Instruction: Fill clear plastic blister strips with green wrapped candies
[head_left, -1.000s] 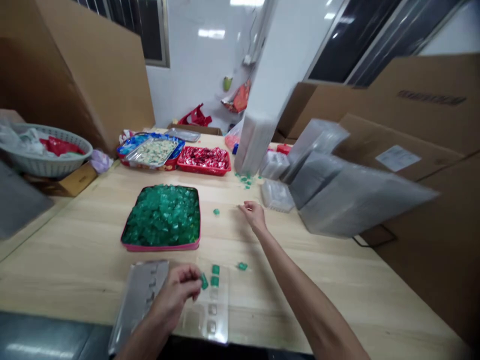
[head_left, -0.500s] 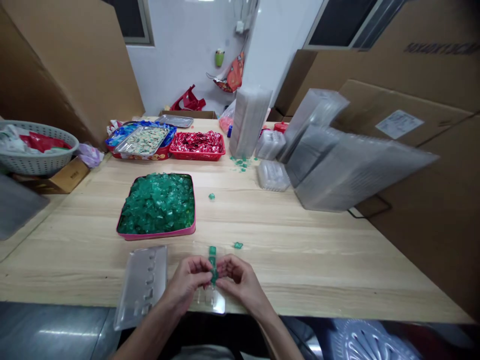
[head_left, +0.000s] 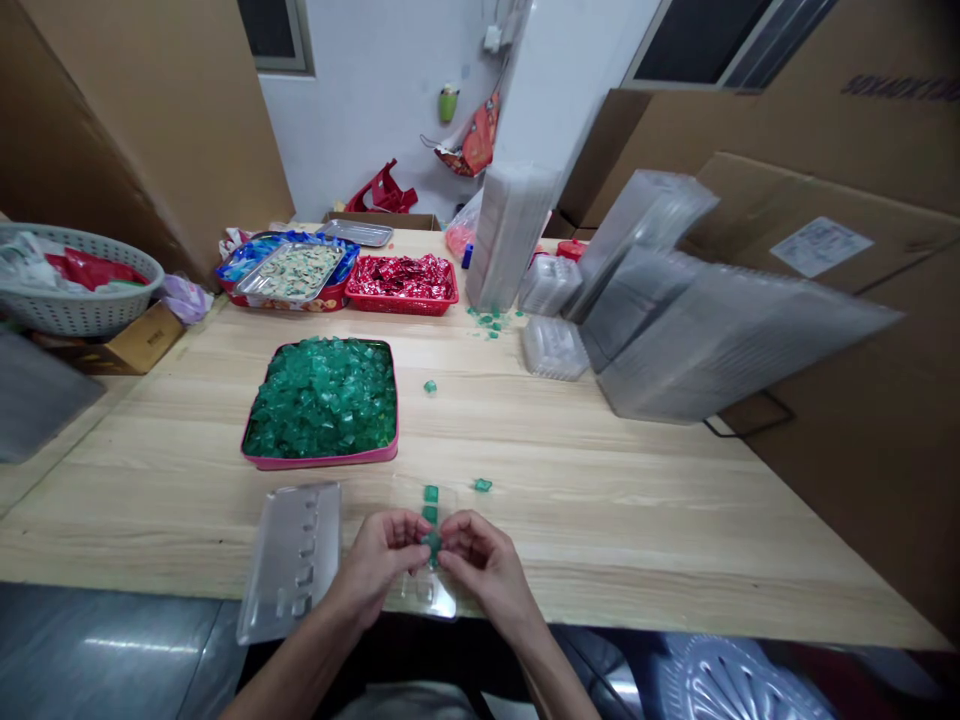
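- While a pale wooden table (head_left: 675, 530) fills most of the view, a pink-rimmed tin (head_left: 322, 463) stands on it, heaped with green pieces (head_left: 322, 395); plenty appears left.
- Left of the hands lies a notched plastic tray (head_left: 283, 575), showing no green.
- Under the fingers, at the near edge, is a clear tray (head_left: 445, 604), seemingly part filled: 2 green squares (head_left: 430, 494) sit in line at its far end, and at least 1 pocket nearest the person looks empty.
- Over that line, the left hand (head_left: 382, 560) pinches a small green piece (head_left: 433, 542); the right hand (head_left: 484, 565) curls against it, its grip unclear. Whether the piece is seated cannot be told.
- Beyond the tray, 2 loose green bits (head_left: 483, 485) lie apart.
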